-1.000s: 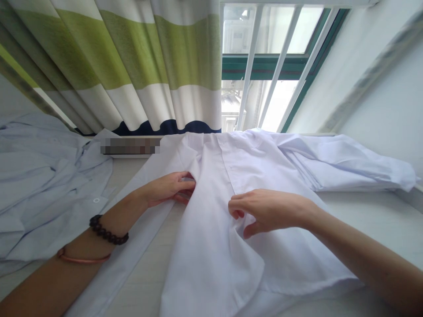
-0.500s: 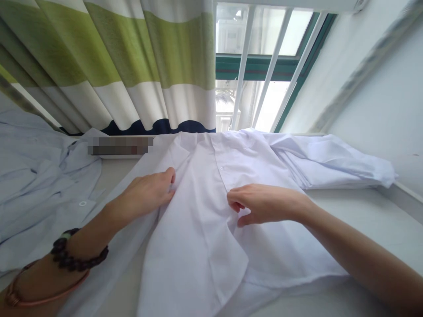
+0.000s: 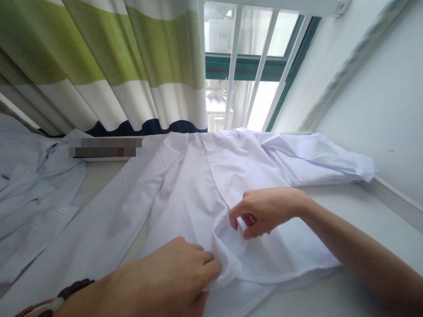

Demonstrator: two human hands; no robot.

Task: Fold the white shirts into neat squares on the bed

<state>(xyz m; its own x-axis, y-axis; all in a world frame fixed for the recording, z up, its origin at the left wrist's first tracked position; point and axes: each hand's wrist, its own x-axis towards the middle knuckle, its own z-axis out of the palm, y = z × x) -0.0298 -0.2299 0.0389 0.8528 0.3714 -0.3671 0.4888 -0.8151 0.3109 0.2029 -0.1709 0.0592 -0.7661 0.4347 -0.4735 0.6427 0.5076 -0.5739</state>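
A white long-sleeved shirt with a buttoned front lies spread out, its collar end toward the window. My left hand is at the lower front of the shirt, fingers curled and thumb beneath, closed on the front panel's edge. Just above and to the right, my right hand has its fingers bent and its thumb near the index finger, with a raised fold of the shirt at the fingertips. The cloth bunches between the two hands. Part of the hem is hidden behind my left hand.
More white garments lie crumpled at the left. Folded white cloth is under the right sleeve. A blurred-out item stands at the back. Behind hang a striped curtain and white window bars; a wall bounds the right.
My left hand has moved from the shirt's left side down and right to the lower front edge. My right hand has shifted slightly down, and the front panel is now bunched up.
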